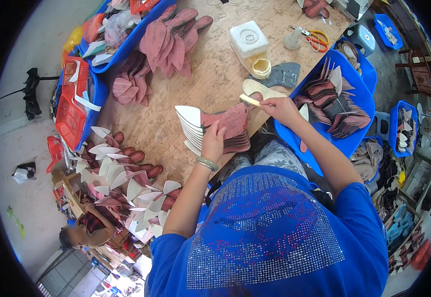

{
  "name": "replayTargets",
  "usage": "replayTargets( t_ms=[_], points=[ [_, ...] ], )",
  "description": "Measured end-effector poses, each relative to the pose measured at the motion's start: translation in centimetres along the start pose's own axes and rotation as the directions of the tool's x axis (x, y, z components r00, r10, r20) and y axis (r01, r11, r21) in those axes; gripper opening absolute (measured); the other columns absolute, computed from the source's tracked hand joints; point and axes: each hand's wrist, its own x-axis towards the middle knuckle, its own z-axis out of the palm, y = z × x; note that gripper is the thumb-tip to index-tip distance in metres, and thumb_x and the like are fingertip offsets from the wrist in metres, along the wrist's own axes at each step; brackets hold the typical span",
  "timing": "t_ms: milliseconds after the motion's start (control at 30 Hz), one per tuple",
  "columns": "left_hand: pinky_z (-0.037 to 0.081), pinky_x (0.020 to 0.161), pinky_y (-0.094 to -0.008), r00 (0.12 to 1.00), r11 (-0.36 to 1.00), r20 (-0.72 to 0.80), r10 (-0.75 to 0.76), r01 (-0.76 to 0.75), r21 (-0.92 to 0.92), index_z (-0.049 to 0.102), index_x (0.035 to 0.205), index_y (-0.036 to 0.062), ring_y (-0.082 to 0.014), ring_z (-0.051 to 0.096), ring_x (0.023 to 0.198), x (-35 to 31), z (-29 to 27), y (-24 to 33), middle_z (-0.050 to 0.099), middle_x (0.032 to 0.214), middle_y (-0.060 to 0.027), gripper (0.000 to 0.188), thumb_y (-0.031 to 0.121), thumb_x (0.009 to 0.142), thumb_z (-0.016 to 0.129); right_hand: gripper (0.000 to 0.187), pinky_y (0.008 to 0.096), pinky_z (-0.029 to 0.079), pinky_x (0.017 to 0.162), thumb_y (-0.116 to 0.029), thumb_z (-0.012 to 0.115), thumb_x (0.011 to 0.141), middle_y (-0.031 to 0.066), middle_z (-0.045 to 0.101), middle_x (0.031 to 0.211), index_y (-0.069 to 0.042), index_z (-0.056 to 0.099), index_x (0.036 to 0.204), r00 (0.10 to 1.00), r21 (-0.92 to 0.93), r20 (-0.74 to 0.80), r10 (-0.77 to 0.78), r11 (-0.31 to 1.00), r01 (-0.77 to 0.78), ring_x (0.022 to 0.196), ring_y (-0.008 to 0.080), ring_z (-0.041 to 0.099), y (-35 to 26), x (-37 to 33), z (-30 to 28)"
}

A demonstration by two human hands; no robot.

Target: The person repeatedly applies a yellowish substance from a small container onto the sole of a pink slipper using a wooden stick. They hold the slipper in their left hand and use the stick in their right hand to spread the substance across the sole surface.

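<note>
Between my hands, at the table's near edge, lies a fanned stack of shoe insoles [233,122], dull red on top with white pointed ends at the left. My left hand [213,142] is closed on the stack's near side, thumb on the top insole. My right hand [283,112] pinches the pale handle of a small brush [251,101], whose head is at the top insole's narrow end. Just beyond the brush is a cream-coloured insole [264,90]. Farther off, a white plastic container [249,38] stands beside an open cream cup [261,67].
Blue bins [308,152] of insoles stand at my right. Orange-handled scissors [317,40] and a small squat bottle [292,39] lie beyond. Red insole piles [168,42] and white-tipped insoles [119,168] cover the left side. Red baskets [72,116] and another person [89,230] are farther left.
</note>
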Motion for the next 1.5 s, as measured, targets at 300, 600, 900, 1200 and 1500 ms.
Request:
replayTargets(
  t_ms=[300,600,900,1200,1500],
  points=[
    [0.047,0.076,-0.0346,1.000,1.000,0.014,-0.004,0.005,-0.008,0.055,0.114,0.0001,-0.0276,0.060,0.086,-0.5,0.2,0.2,0.063,0.095,-0.0175,0.027,0.014,0.091,0.054,0.022,0.0350,0.052,0.063,-0.029,0.067,0.078,0.0133,0.068,0.075,-0.013,0.073,0.091,0.987,0.044,0.094,-0.130,0.991,0.127,0.066,0.0284,0.066,-3.2,-1.5,0.1],
    [0.043,0.058,-0.0250,0.982,0.938,0.059,-0.181,0.191,-0.288,0.055,0.111,0.0018,-0.0116,0.053,0.068,-0.5,1.5,-1.1,0.061,0.084,-0.0055,0.021,0.015,0.095,0.048,0.025,0.0343,0.051,0.062,-0.029,0.064,0.081,0.0153,0.067,0.072,-0.011,0.072,0.097,0.978,0.018,0.000,0.208,0.978,-0.208,0.066,0.0246,0.066,6.4,1.8,0.6],
    [0.042,0.053,-0.0199,0.874,0.531,0.324,-0.361,0.479,-0.699,0.050,0.118,0.0047,-0.0069,0.051,0.071,-1.1,2.6,1.5,0.059,0.093,-0.0017,0.024,0.013,0.097,0.046,0.024,0.0251,0.044,0.057,-0.019,0.066,0.085,0.0021,0.066,0.073,-0.002,0.069,0.101,0.961,0.452,-0.093,0.259,0.871,-0.191,0.063,0.0053,0.053,8.6,-4.4,4.8],
    [0.042,0.092,-0.0386,0.960,0.975,0.209,-0.186,0.207,-0.083,0.034,0.128,-0.0070,-0.0332,0.054,0.108,-1.6,2.2,2.2,0.053,0.116,-0.0242,0.061,0.026,0.086,0.062,0.022,0.0202,0.036,0.050,-0.019,0.065,0.087,-0.0040,0.058,0.067,-0.004,0.070,0.101,0.922,0.612,0.325,0.209,0.697,-0.374,0.058,0.0028,0.047,-0.5,-6.0,0.4],
    [0.034,0.038,-0.0244,0.773,0.633,0.423,-0.473,0.632,-0.447,0.057,0.081,0.0029,-0.0087,0.044,0.044,0.2,-0.5,2.3,0.055,0.061,-0.0034,0.031,0.029,0.095,0.048,0.019,0.0338,0.051,0.057,-0.025,0.062,0.084,0.0109,0.068,0.074,-0.011,0.072,0.091,0.967,-0.156,-0.249,-0.047,0.988,0.008,0.063,0.0218,0.065,2.9,4.0,-3.5]
  ],
)
